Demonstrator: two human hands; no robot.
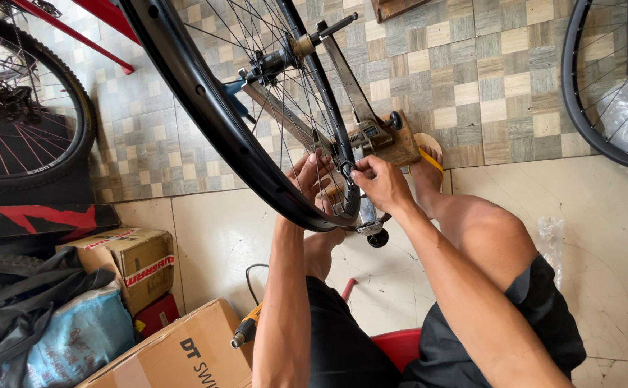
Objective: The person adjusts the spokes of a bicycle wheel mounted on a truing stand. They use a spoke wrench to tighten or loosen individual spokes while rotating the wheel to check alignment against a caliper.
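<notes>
- At far left I see a mounted bike wheel [23, 108], with cardboard boxes [130, 262] and a blue bag [76, 334] on the floor below it.
- A drill [245, 332] lies beside the nearest box.
- My left hand [312, 176] reaches through the spokes, fingers spread against the black rim [206, 108].
- That rim sits in a metal stand [357, 108].
- My right hand [378, 179] pinches a small tool [347, 171] at the rim.
</notes>
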